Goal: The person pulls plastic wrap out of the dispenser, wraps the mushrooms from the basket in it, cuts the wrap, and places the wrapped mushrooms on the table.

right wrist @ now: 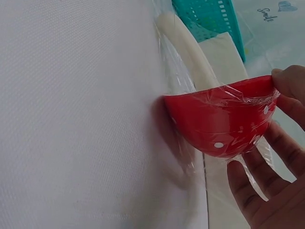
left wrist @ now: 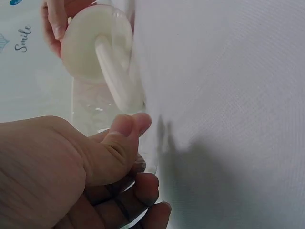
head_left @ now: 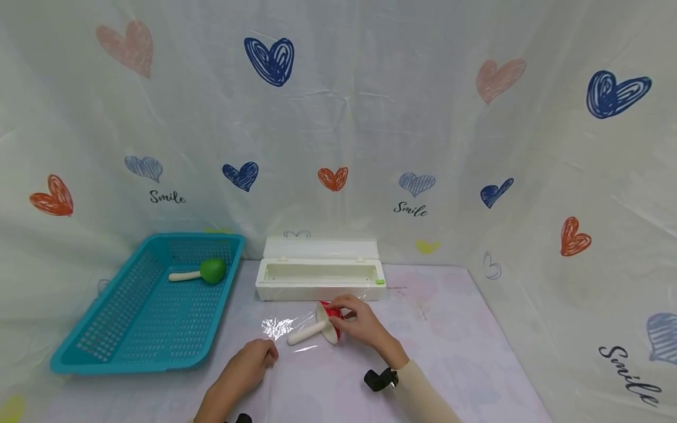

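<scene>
A toy mushroom (head_left: 307, 333) lies on its side on the table, its white stem pointing left and its red, white-dotted cap (right wrist: 217, 124) to the right. Clear plastic film (head_left: 277, 328) spreads beneath it and wraps over the cap in the right wrist view. My right hand (head_left: 362, 323) holds the cap by its rim, thumb on the edge and fingers behind, over the film. Just beyond the stem's end, my left hand (head_left: 245, 364) pinches the film between thumb and index finger (left wrist: 121, 126); its other fingers curl below.
A white box (head_left: 319, 292) with its lid raised stands behind the mushroom. To the left sits a blue perforated basket (head_left: 143, 369), holding a green-headed toy (head_left: 213, 271) with a white handle. A heart-printed sheet (head_left: 338, 117) hangs behind the table.
</scene>
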Tool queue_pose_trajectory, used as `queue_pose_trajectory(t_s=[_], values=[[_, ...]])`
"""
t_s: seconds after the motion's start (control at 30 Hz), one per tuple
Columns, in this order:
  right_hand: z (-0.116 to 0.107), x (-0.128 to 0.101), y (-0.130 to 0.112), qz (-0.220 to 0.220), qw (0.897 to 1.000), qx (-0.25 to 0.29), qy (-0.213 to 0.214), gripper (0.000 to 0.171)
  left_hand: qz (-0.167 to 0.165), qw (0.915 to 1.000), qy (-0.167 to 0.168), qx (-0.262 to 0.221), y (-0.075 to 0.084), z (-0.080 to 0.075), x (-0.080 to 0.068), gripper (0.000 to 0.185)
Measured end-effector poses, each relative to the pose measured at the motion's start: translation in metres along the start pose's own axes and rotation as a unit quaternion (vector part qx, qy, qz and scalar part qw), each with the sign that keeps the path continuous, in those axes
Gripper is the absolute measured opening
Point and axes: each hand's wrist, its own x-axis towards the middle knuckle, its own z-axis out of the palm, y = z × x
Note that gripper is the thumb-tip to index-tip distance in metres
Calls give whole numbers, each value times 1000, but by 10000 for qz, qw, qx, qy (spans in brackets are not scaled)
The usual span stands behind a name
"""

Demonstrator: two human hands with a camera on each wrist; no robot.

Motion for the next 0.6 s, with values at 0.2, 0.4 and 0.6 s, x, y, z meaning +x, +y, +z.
queue_pose_trajectory(t_s=[0.2,0.4,0.6], values=[[-1,-1,-1,-34,10000,-9,-5,26,-47,9990,184,413,7,-4,4,11],[1,-1,1,46,10000,-39,-20,26,-24,9978,449,484,11,-5,10,8],[0,0,1,57,10000,-58,-6,25,219,9937,1043,359,13,-4,23,8]])
